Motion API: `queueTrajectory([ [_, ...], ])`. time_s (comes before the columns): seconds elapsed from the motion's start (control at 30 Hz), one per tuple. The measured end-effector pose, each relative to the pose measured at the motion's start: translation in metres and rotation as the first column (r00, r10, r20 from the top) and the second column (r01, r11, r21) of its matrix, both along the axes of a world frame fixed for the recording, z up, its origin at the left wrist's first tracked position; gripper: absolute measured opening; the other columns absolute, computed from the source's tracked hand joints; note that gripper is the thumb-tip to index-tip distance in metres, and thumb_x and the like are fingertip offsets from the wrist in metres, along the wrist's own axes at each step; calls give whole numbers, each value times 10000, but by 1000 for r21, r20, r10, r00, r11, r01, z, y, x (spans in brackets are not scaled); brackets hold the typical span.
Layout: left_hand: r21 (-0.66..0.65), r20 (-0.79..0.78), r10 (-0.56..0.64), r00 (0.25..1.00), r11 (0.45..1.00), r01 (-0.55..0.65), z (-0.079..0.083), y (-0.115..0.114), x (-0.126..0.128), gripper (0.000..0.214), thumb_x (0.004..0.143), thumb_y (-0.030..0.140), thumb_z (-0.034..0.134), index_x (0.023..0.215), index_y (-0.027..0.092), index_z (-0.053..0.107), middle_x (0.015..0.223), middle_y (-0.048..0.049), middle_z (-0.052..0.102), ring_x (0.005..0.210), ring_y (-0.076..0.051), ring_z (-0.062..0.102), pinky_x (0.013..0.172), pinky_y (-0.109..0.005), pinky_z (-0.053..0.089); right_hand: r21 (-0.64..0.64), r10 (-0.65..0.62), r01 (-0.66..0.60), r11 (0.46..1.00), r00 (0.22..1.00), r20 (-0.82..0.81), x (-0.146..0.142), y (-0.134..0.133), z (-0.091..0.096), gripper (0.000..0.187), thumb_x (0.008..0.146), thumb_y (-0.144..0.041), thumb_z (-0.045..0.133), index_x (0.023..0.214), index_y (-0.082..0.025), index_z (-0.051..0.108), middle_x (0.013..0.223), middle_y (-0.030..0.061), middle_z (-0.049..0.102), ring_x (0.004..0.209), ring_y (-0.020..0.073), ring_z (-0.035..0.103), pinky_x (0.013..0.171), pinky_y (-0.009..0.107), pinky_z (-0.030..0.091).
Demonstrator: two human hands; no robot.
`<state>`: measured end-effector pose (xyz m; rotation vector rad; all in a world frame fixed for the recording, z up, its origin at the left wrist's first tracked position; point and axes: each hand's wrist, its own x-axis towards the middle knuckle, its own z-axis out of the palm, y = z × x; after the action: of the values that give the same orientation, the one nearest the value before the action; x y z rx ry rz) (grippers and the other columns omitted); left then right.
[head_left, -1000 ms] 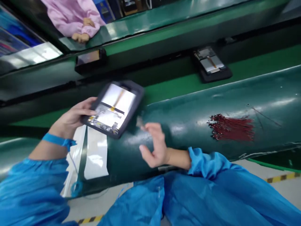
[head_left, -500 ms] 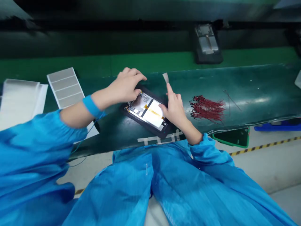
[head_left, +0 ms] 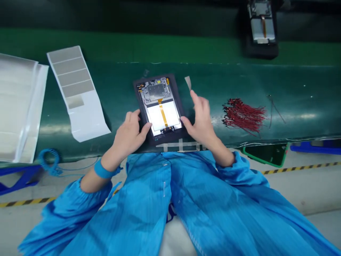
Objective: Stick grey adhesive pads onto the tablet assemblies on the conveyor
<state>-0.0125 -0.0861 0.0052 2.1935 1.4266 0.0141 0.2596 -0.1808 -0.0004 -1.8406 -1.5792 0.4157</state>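
Observation:
An opened tablet (head_left: 156, 93), its circuit board and bright battery pack showing, lies face-down in a dark tray (head_left: 178, 93) on the green bench. At its lower left corner, my left hand (head_left: 129, 132) grips the edge, thumb on the tablet and fingers against the tray's side. My right hand (head_left: 201, 119) is at the right side, its thumb touching the lower right edge. A small grey sticker (head_left: 188, 83) hangs from the tip of the right index finger, which stands apart from the thumb.
Left of the tray lies a sheet of grey stickers (head_left: 76, 76), beside clear plastic bags (head_left: 20, 106). A bundle of red wires (head_left: 243, 115) rests to the right. Another opened device (head_left: 262, 26) sits at the back right. A coiled blue cord (head_left: 49, 161) hangs at the front edge.
My left hand has moved from the tablet's upper end down to its lower left corner. The tray and tablet have turned more upright. My right hand still carries the sticker.

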Motion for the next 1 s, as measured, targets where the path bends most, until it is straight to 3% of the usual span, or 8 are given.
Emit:
queueTrajectory([
  [0.07,84,162,8,987,996,-21,-5,-2,-10,735,1006,533,539,1601,120,409,1366,-198,585,1053,-316,672,939,-502,614,113,-43,39,993,999,26,6,-1,16,552,1006,-445,636,1515,-241,580,1570,183,499,1385,385,543,1140,611,514],
  [0.1,133,243,-3,970,991,-31,-7,-5,-15,726,1001,512,572,1601,136,415,1363,-186,585,1041,-294,663,921,-477,615,127,-39,40,991,999,-6,6,-3,24,421,1009,-461,654,1368,-242,672,1509,168,553,1317,363,589,1096,580,540],
  [0.17,216,362,-42,931,976,-40,-9,-12,-22,660,1001,454,614,1574,167,455,1374,-171,583,1067,-277,651,905,-447,610,50,13,-5,999,987,-157,1,-7,35,234,1010,-451,684,1089,-236,733,1204,113,700,1020,263,672,898,444,588],
  [0.27,278,426,-110,898,961,-15,-6,-25,-25,526,1017,375,631,1502,197,534,1380,-160,590,1189,-300,639,934,-455,600,-135,42,-105,985,915,-401,-18,-12,35,198,989,-382,703,879,-218,707,805,16,684,700,151,582,673,305,483],
  [0.4,369,447,-178,876,930,1,0,-41,-20,374,1018,284,626,1387,218,624,1313,-143,639,1253,-322,629,1035,-514,563,-278,-4,-158,948,863,-504,-39,-7,17,165,935,-320,725,831,-192,725,718,-14,671,639,113,541,629,266,411],
  [0.5,448,438,-254,862,893,35,-6,-49,-19,316,997,224,640,1312,228,667,1269,-134,674,1192,-318,646,1044,-538,538,-321,-15,-175,931,859,-512,-46,0,9,157,914,-293,725,804,-182,721,703,-15,681,627,106,545,624,257,405],
  [0.73,540,386,-380,841,832,129,-32,-59,-22,405,946,118,665,1327,245,716,1305,-146,689,1198,-335,618,1011,-537,546,-306,-10,-148,940,889,-458,-51,5,12,163,902,-260,699,761,-177,691,727,-9,704,667,107,579,696,266,450],
  [1.0,539,372,-433,821,821,189,-38,-61,-16,441,940,90,638,1344,239,732,1259,-151,716,1150,-320,633,925,-487,556,-337,-37,-132,932,891,-453,-54,4,15,171,892,-259,681,737,-188,669,683,-18,677,620,101,548,643,263,427],
])
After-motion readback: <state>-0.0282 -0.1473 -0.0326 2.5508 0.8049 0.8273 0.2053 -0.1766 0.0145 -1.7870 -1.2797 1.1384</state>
